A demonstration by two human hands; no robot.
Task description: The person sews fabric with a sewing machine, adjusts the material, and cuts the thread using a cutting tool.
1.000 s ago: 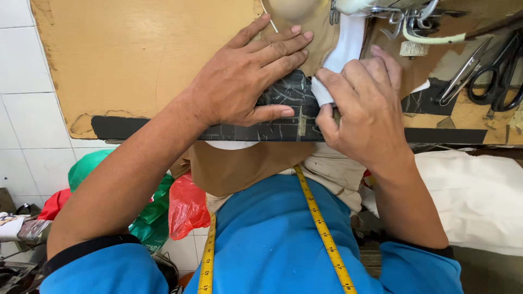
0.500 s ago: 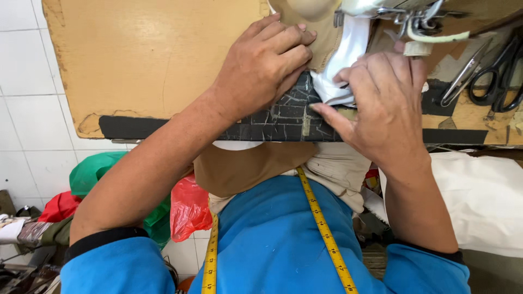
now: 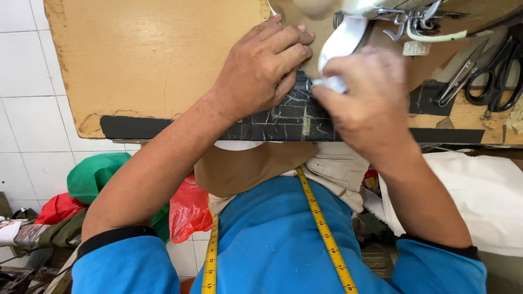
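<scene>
My left hand (image 3: 267,68) lies flat, fingers together, pressing tan fabric (image 3: 245,166) down on the wooden sewing table (image 3: 152,60) just in front of the sewing machine (image 3: 392,11). My right hand (image 3: 362,103), blurred by motion, pinches a white strip of fabric (image 3: 340,46) that runs up toward the machine's presser foot. The tan fabric hangs off the table's front edge into my lap. A yellow measuring tape (image 3: 321,228) drapes around my neck over a blue shirt.
Black scissors (image 3: 498,76) and small metal snips (image 3: 460,81) lie at the table's right. A white cloth pile (image 3: 479,201) sits at lower right. Green (image 3: 95,174) and red plastic bags (image 3: 188,209) lie on the tiled floor at left.
Both hands have pushed forward toward the machine. My right hand has shifted from a flat press to a pinch on the white strip and is moving fast.
</scene>
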